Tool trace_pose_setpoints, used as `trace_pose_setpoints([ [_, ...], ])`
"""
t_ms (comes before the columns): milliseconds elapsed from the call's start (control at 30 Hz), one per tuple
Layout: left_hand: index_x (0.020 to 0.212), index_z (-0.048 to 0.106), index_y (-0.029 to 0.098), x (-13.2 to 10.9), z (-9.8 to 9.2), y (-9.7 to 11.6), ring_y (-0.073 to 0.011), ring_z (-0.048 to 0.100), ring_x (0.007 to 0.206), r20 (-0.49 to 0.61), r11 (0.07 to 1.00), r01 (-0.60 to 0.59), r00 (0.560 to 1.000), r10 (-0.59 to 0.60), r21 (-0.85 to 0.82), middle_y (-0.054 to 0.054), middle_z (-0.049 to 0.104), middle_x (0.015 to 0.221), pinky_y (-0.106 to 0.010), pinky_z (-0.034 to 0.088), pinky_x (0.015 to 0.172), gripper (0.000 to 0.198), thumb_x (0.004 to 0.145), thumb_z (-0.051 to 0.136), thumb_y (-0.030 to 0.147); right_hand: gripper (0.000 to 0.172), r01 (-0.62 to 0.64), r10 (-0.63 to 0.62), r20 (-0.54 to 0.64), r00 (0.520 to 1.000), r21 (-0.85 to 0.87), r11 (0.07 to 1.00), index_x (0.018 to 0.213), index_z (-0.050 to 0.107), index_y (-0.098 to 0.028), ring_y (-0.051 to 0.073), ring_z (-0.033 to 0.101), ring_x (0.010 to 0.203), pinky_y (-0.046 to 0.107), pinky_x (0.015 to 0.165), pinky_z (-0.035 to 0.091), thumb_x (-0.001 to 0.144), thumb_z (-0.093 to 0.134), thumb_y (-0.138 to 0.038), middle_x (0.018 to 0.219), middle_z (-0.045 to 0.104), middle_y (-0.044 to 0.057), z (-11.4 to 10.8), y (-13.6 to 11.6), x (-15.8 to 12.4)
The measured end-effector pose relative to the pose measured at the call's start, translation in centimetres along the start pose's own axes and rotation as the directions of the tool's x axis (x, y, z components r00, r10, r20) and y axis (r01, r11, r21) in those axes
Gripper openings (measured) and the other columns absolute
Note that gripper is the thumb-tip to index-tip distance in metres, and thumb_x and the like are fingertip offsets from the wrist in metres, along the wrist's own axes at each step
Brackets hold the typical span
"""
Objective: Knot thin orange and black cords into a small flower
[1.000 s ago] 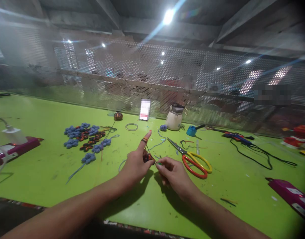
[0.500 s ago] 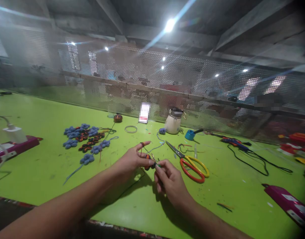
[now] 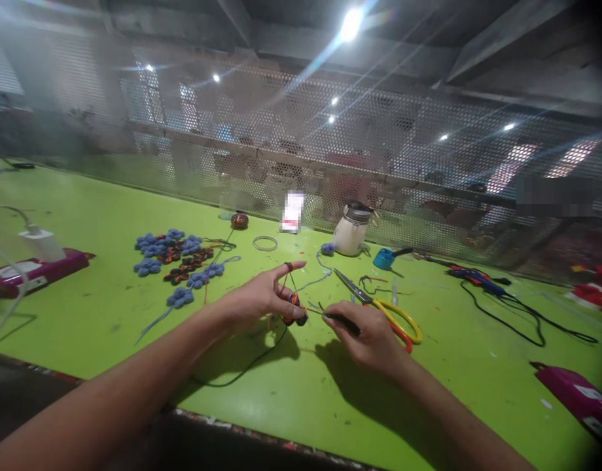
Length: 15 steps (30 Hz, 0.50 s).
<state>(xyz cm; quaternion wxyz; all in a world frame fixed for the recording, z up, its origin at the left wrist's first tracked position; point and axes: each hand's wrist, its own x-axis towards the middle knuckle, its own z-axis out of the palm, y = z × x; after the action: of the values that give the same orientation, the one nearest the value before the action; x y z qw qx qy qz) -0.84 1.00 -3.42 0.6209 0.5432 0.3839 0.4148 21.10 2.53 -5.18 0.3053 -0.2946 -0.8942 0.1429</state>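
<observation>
My left hand (image 3: 262, 293) pinches a small dark-and-orange crochet piece (image 3: 294, 309) between thumb and fingers. Yarn is looped round its raised index finger and runs down to the piece. My right hand (image 3: 372, 335) is closed on a crochet hook (image 3: 347, 322), whose dark handle lies along the fingers. A thin line, yarn or the hook's shaft, spans the gap between the piece and my right fingers. Dark yarn (image 3: 242, 373) trails from the piece across the table. Scissors (image 3: 362, 294) with yellow and orange handles lie just behind my right hand, which partly covers them.
Blue and dark-orange crochet flowers (image 3: 183, 268) lie to the left, a yarn ball (image 3: 239, 220) behind them. A jar (image 3: 351, 230), phone (image 3: 292, 212), ring (image 3: 265, 243) and blue pot (image 3: 383, 259) stand or lie along the back. Purple power strips (image 3: 78, 261) flank both sides; a corded tool (image 3: 478, 280) is right.
My right hand has drawn back to the right with the hook, away from the crochet piece, and now covers part of the scissors. My left hand still holds the piece. The view has shifted slightly.
</observation>
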Motion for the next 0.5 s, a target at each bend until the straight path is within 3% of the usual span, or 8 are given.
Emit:
trace_pose_setpoints([
  [167,0.141,0.025,0.020,-0.2,-0.1,0.1,-0.0124,0.057,0.060,0.016,1.000,0.017,1.000,-0.017,-0.020,0.002,0.062,0.064,-0.026,0.038,0.061,0.093,0.063,0.073,0.005,0.013,0.049,-0.048,0.051,0.998,-0.019,0.999,0.091,0.063,-0.019,0.019,0.060,0.069,0.029,0.063,0.042,0.087,0.051,-0.019,0.079,0.067,0.007,-1.2,0.2,0.1],
  [500,0.142,0.020,0.021,0.0,-0.5,-0.5,-0.0129,0.055,0.063,0.159,0.996,0.025,0.987,-0.011,-0.086,0.003,0.058,0.063,-0.024,0.035,0.058,0.092,0.066,0.070,0.005,0.014,0.037,-0.039,0.096,0.995,0.016,0.999,0.088,0.066,-0.019,0.016,0.059,0.063,0.027,0.060,0.041,0.087,0.052,-0.021,0.074,0.068,0.004,-1.9,-0.3,0.1],
])
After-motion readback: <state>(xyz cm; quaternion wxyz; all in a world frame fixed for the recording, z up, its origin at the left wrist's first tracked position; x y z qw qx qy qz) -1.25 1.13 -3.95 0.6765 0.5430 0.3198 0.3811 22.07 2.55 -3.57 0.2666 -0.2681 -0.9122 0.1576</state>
